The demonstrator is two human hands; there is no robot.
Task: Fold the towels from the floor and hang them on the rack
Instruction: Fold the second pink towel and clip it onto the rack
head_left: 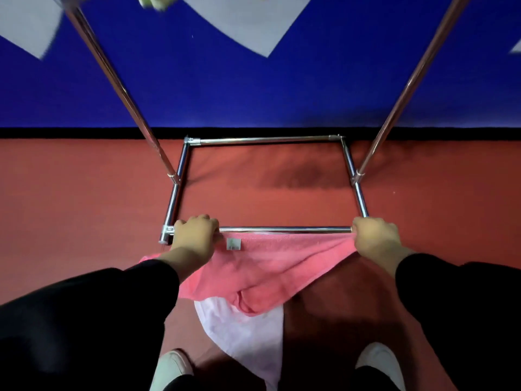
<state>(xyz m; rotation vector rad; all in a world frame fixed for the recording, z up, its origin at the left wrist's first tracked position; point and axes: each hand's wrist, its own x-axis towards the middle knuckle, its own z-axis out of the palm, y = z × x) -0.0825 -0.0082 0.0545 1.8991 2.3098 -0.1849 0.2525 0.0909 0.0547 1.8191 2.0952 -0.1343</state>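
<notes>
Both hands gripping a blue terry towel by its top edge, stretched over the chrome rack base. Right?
Not quite: the head view shows the terry towel is pink, not blue. The left hand and right hand do grip its top edge, above the chrome rack base.

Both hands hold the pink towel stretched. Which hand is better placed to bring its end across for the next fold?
Probably the left hand: it and the right hand both pinch corners of the pink towel, but extra cloth hangs below the left wrist, so that end seems to need gathering. It is a close call.
</notes>
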